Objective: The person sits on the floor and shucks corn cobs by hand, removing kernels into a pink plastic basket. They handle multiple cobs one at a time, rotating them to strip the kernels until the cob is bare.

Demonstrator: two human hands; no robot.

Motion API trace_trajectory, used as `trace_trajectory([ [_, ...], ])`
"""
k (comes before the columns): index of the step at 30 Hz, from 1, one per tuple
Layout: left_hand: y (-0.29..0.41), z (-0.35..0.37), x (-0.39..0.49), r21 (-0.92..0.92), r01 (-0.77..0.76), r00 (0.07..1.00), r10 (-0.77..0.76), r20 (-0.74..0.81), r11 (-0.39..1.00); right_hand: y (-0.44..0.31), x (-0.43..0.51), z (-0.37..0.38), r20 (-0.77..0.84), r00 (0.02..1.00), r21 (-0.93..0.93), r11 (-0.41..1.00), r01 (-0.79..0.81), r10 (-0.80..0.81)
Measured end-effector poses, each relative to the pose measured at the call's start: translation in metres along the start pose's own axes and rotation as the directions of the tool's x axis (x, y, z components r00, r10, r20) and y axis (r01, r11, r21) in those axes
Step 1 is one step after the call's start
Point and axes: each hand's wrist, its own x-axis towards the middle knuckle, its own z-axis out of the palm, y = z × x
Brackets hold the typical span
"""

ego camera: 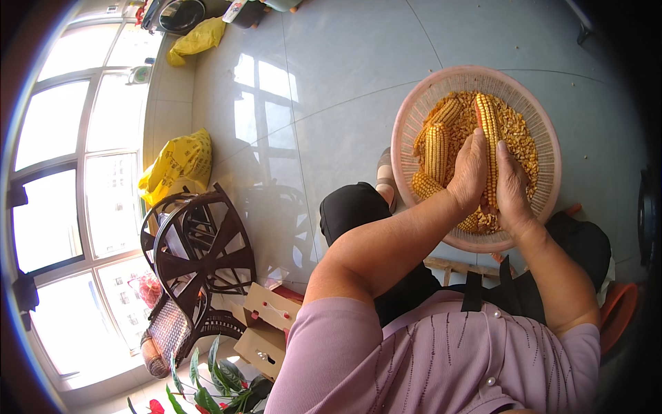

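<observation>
Between my left hand [469,168] and my right hand [513,189] an ear of dried corn [487,114] is pressed, its tip pointing away from me. A strip of reddish bare cob runs down its left edge, where kernels are gone. Both hands are over a pink plastic basket [401,150] with slatted walls. Loose yellow kernels [520,139] cover much of its bottom. Several other ears lie on its left side, among them an upright-lying ear [437,150] and a shorter ear [426,185]. My palms hide part of the held ear.
Grey floor tiles [351,62] carry a few scattered kernels around the basket. To the left are a dark rattan chair [207,264], yellow bags [178,160], open cardboard boxes [264,352] and a potted plant [222,378]. A red-orange plastic object [618,315] is at right.
</observation>
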Motion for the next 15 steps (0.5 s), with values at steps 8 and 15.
trace_trajectory([
  [8,-0.006,-0.004,0.003,0.238,-0.174,0.977,0.197,-0.077,0.956,0.010,0.000,0.000,0.018,0.998,-0.033,0.997,0.064,-0.063],
  [15,-0.018,-0.003,0.021,0.142,-0.271,0.954,0.285,-0.096,0.952,0.003,0.002,0.008,-0.058,0.991,0.089,0.989,0.122,-0.117],
])
